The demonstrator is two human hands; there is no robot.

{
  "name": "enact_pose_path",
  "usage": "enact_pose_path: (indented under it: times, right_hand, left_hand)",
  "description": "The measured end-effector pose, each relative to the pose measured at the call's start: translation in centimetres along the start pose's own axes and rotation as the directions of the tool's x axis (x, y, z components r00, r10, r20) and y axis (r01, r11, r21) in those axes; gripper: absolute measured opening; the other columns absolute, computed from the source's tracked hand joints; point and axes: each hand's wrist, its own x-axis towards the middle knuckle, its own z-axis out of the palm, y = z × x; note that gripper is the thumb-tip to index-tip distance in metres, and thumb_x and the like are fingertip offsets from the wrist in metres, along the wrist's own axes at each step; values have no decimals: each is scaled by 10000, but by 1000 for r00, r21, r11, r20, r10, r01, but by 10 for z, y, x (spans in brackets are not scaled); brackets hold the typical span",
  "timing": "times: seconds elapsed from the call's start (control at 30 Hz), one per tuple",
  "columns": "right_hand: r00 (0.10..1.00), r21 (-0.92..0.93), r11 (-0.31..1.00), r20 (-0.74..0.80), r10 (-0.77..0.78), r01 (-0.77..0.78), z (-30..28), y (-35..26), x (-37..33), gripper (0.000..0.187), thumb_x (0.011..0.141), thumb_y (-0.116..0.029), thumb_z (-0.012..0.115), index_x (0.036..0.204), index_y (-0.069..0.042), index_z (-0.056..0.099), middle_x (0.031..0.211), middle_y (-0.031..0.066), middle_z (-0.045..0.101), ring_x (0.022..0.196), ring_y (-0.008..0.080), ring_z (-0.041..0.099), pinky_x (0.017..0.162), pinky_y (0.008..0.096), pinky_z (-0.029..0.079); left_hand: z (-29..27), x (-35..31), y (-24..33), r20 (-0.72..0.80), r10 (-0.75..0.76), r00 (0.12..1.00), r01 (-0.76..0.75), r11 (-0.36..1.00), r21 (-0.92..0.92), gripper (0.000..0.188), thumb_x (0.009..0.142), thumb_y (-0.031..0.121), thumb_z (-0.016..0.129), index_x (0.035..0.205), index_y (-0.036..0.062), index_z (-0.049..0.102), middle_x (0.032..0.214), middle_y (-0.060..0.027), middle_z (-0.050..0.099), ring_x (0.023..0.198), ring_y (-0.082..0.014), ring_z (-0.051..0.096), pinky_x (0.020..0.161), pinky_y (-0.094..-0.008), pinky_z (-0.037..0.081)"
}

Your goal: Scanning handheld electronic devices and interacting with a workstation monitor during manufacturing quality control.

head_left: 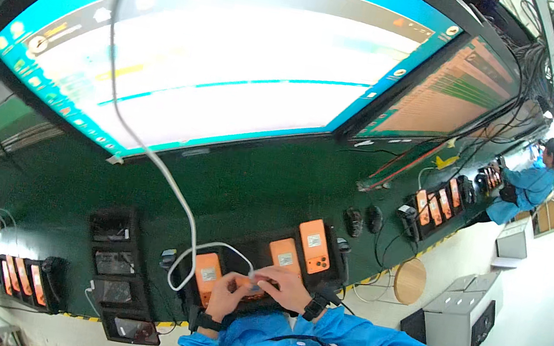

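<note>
A white cable (170, 184) hangs down over the screen, loops above the bench, and ends at my fingers. My right hand (286, 290) is closed with the cable's end pinched at its fingertips. Close against it, my left hand (224, 298) is closed around the near edge of an orange phone (254, 291), mostly hidden beneath my fingers. Other orange phones lie in the black tray: a left phone (207, 272) beside my left hand, a middle phone (286, 253) and a right phone (314, 242) with camera lenses, each with a white label.
A large lit monitor (237, 58) and a second screen (442, 90) stand behind the green bench (68, 212). Black trays (121, 264) with dark devices sit left. More phone trays (438, 206), computer mice (354, 221), a round stool (410, 281) and a person in blue (529, 184) are right.
</note>
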Motion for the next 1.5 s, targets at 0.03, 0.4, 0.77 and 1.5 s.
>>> enact_pose_path:
  times: [0.03, 0.4, 0.77, 1.5]
  right_hand:
    - [1000, -8, 1000, -7, 9, -9, -5, 5, -4, 243, 839, -149, 573, 1051, -32, 597, 1008, 141, 614, 900, 286, 600, 776, 348, 480]
    - [840, -308, 895, -529, 121, -322, -80, 129, 4, 377, 764, -212, 621, 1079, -28, 529, 1014, 141, 571, 971, 322, 519, 874, 416, 403]
    - [822, -621, 655, -569, -1, -430, -38, 217, 69, 207, 759, -325, 518, 699, -143, 596, 687, 49, 615, 842, 257, 550, 843, 484, 311]
    - [586, -129, 850, -775, 236, -512, -95, 183, -74, 224, 849, -136, 493, 1020, 5, 528, 1005, 179, 556, 970, 355, 506, 857, 405, 400]
  left_hand:
    - [2, 13, -4, 13, 1, 1000, -1, 1000, -6, 217, 812, 138, 655, 961, -6, 592, 794, -49, 624, 699, -93, 563, 603, -258, 449]
    - [16, 36, 0, -433, 197, 879, -137, 976, 167, 346, 847, 26, 531, 1177, -54, 469, 1143, -167, 542, 1078, -242, 528, 937, -329, 407]
    - [31, -5, -47, -103, 162, 981, -57, 758, 650, 396, 773, 210, 602, 1155, 116, 559, 1315, -155, 435, 1103, -325, 510, 882, -394, 438]
    - [46, -1, -9, -184, -72, 980, 177, 729, 661, 295, 720, 186, 620, 994, 76, 618, 1312, -268, 401, 1206, -434, 383, 928, -431, 408]
